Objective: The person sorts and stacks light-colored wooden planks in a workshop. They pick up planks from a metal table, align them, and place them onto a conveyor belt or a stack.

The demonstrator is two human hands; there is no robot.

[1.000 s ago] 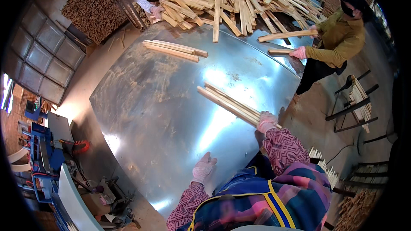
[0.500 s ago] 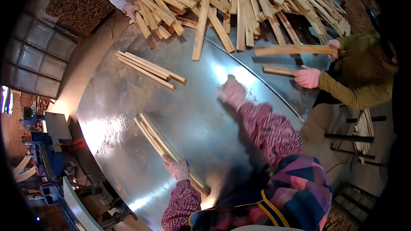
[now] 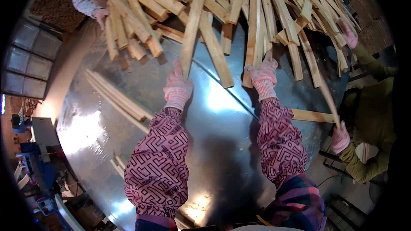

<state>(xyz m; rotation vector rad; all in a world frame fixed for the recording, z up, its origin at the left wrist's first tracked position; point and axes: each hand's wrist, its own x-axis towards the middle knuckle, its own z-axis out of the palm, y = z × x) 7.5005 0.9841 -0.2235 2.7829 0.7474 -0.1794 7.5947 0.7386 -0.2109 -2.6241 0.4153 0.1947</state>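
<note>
My left hand (image 3: 177, 87), in a pale pink glove, is at the near end of a long wooden slat (image 3: 194, 28). Its index finger stretches along the slat's left edge, and the grip is partly hidden. My gloved right hand (image 3: 262, 75) closes around the near end of another wooden slat (image 3: 253, 25), its thumb across the wood. Both slats lean out of a large heap of slats (image 3: 233, 2) on the metal table (image 3: 214, 145). Left of my left forearm lie a few sorted slats (image 3: 117, 96); more slat ends (image 3: 117, 164) show beside the sleeve.
At the right, a co-worker's gloved hand (image 3: 340, 139) holds a slat, while their other hand (image 3: 349, 36) reaches to the heap. Another person's hand (image 3: 101, 15) touches the heap at far left. A seam (image 3: 224, 90) crosses the tabletop. Blue machinery (image 3: 36, 162) stands at lower left.
My left hand has left the sorted slats and moved forward to the heap. My right hand has also reached forward to a slat. The co-worker's far hand has moved to the heap.
</note>
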